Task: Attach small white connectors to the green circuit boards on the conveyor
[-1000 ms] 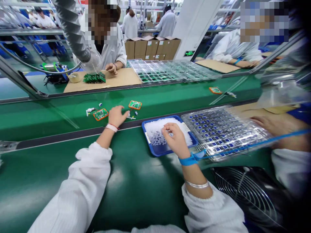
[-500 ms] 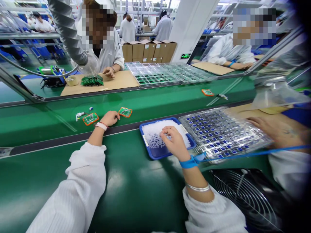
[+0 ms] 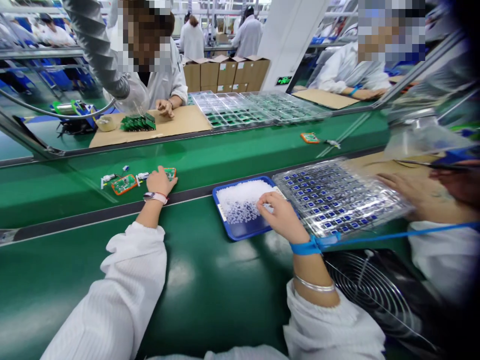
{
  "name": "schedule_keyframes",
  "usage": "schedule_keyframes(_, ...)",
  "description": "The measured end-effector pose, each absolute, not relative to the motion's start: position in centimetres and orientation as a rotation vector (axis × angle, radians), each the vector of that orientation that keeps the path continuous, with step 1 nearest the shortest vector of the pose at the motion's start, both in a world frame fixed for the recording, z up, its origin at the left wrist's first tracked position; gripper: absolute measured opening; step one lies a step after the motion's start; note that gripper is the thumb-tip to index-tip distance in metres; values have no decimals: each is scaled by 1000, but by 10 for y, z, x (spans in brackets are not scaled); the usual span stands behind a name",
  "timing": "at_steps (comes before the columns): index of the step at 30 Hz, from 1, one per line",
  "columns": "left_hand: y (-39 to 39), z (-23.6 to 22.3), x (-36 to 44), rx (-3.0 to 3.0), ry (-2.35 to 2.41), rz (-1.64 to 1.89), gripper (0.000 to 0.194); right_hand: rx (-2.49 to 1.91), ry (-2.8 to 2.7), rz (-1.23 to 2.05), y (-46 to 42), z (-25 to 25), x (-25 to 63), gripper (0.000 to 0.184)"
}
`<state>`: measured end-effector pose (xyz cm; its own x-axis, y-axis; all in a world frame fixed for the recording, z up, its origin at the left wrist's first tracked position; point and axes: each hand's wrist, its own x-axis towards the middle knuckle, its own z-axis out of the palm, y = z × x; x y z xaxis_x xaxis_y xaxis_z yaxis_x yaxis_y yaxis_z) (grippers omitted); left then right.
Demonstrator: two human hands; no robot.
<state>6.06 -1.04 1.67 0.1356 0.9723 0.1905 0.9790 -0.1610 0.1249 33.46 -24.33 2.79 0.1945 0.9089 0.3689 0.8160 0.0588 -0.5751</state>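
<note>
Two rectangular green circuit boards with orange edges are seen at the left on a glossy green strip (image 3: 75,182). The first board (image 3: 124,184) is bordered by a small white connector (image 3: 109,177) on its left, by a small blue-and-white part (image 3: 125,168) just beyond it, and by a second white connector (image 3: 143,176) near its right corner. Farther back, a stack of bare green boards (image 3: 138,122) is set on a sheet of brown cardboard (image 3: 187,117).

The second board (image 3: 171,173) is partly covered by the left hand (image 3: 159,183). The thumb is held out to the right of the fingers; whether the board is clamped in this grip cannot be told.

Nearer the middle, a shallow blue plastic tray (image 3: 243,232) filled with small white translucent pellets (image 3: 243,192) is placed on the dark green tabletop (image 3: 210,280). Over its right part the right hand (image 3: 281,214) is held, thumb and forefinger tips brought together; whether a pellet is pinched there cannot be told. A blue band (image 3: 305,246) is worn on that wrist.

Farther back, a third orange-edged board (image 3: 309,138) is seen on the strip. Just right of the blue tray, a clear plastic tray (image 3: 341,200) is lined with rows of small blue squares. In front of it, a black fan with a round wire grille (image 3: 375,290) is partly hidden by the right sleeve (image 3: 330,325). At the far right, a co-worker's hand (image 3: 408,192) is seen beside the clear tray.
</note>
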Motion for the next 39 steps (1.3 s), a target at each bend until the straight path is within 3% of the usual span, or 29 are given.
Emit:
schedule_keyframes(5, -11, 17, 31, -2608, -2070, -741, 57, -1878, -1736, 252, -252, 7, 345, 10)
schedule_keyframes(9, -48, 15, 28, -2861, -1689, -1036, 53, -1947, -1718, 221, -251, 1, 345, 12)
schedule_keyframes(17, -121, 9, 25, -3260, -1072, -691, 50, -2015, -1671, 135, -250, -7, 342, 15)
schedule_keyframes(39, -168, 10, -4, -3430, -955, -483, 51, -2140, -1784, 223, -254, 0, 343, 18)
